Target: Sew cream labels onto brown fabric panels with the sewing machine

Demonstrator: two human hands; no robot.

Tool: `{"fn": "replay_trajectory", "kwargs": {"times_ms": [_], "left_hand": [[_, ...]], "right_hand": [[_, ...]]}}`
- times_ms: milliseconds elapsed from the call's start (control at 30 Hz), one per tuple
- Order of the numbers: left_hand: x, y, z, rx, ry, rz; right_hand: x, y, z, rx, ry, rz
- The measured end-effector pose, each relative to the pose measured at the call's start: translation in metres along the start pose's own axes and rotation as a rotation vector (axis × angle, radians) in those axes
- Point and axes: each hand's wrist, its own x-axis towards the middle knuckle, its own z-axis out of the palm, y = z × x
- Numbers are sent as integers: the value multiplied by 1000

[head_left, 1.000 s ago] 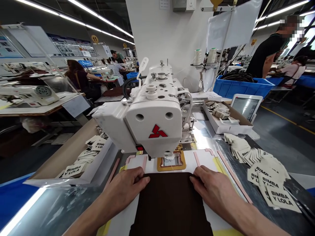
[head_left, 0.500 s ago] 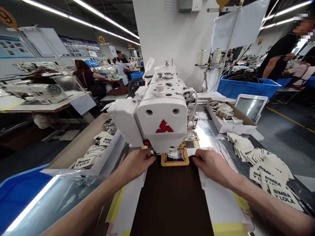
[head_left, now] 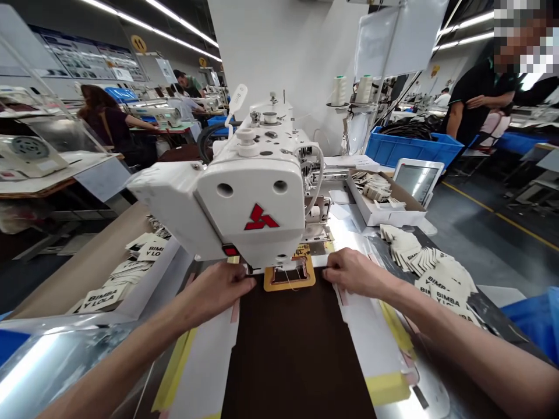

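A dark brown fabric panel (head_left: 297,349) lies on a white template in front of a white sewing machine (head_left: 244,203). Its far edge sits under the machine's head, by a tan rectangular clamp frame (head_left: 289,281). My left hand (head_left: 213,288) pinches the panel's far left corner, fingers closed on it. My right hand (head_left: 356,273) holds the far right corner the same way. Both hands rest just beside the clamp frame.
Cream "BIMBA Y LOLA" labels (head_left: 437,273) are fanned out at right; more lie in a cardboard tray (head_left: 126,267) at left. A white box of labels (head_left: 378,195), a tablet (head_left: 417,177) and blue bins (head_left: 410,148) stand behind. People work at the stations around.
Both hands have slid the brown panel forward until its far edge reached under the machine's head and the clamp frame. The view has shifted slightly right.
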Motion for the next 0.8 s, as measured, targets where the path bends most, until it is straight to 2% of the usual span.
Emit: {"fn": "replay_trajectory", "kwargs": {"times_ms": [100,200,300,433,533,700,800], "left_hand": [[-24,0,-5,-14,-118,-16],[-44,-1,-6,-125,-279,-89],[-55,-2,-4,-201,-365,-112],[-57,-5,-1,-128,-342,-102],[-49,-6,-2,-88,-299,-105],[-20,-3,-2,-8,-208,-37],[1,-7,3,33,-95,-4]], "right_hand": [[-32,-8,4,30,-67,-13],[-63,-11,13,38,-76,-31],[-76,-7,20,43,-74,-30],[-72,3,25,-1,-70,-39],[-62,9,26,-13,-69,-48],[-35,8,16,-26,-53,-23],[-13,7,5,-42,-30,14]]}}
